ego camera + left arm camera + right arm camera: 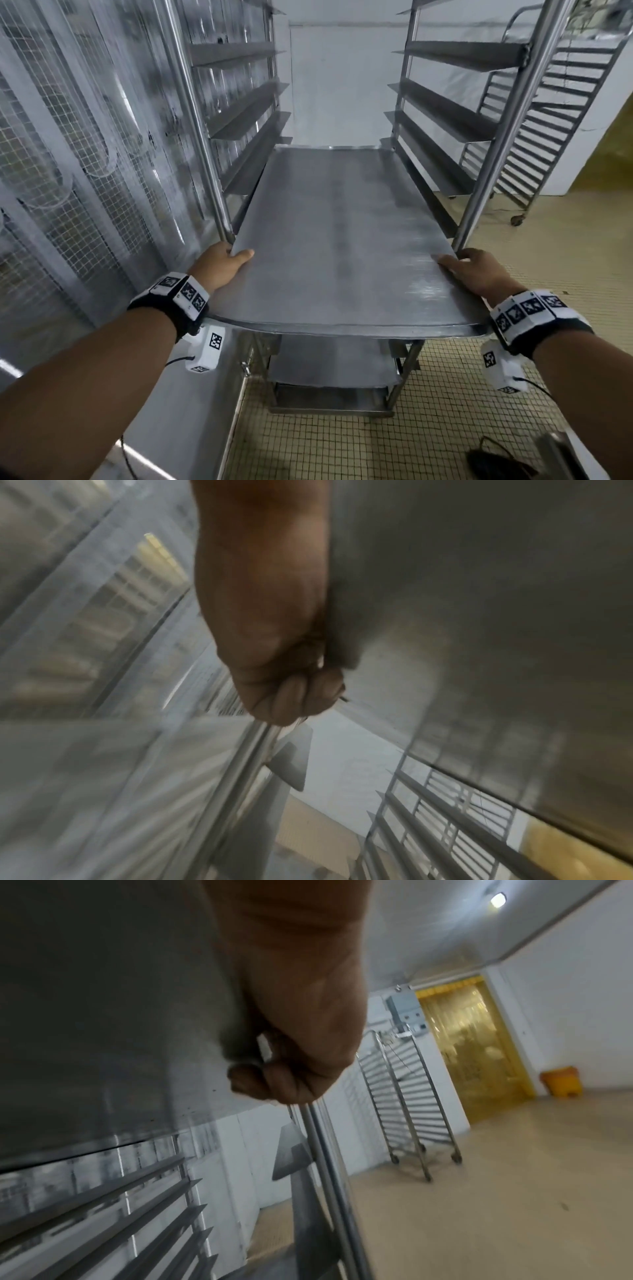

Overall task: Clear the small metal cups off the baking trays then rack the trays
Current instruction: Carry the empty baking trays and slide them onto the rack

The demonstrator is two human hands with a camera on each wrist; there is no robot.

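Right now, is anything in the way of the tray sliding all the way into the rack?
Nothing visible blocks it. The tray is bare and already partway into the rack, its sides between the posts. Both hands, left hand and right hand, grip its near corners. The space ahead to the wall looks clear.

Steel tray rack (486,192) on tiled floor (445,411), baking tray (342,240) partway along its side runners, another tray (335,363) lower down.

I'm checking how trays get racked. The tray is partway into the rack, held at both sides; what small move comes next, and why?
Probably push the tray straight in. Its far end already lies between the rack rails, while the near end sticks out past the posts, gripped by the left hand and right hand.
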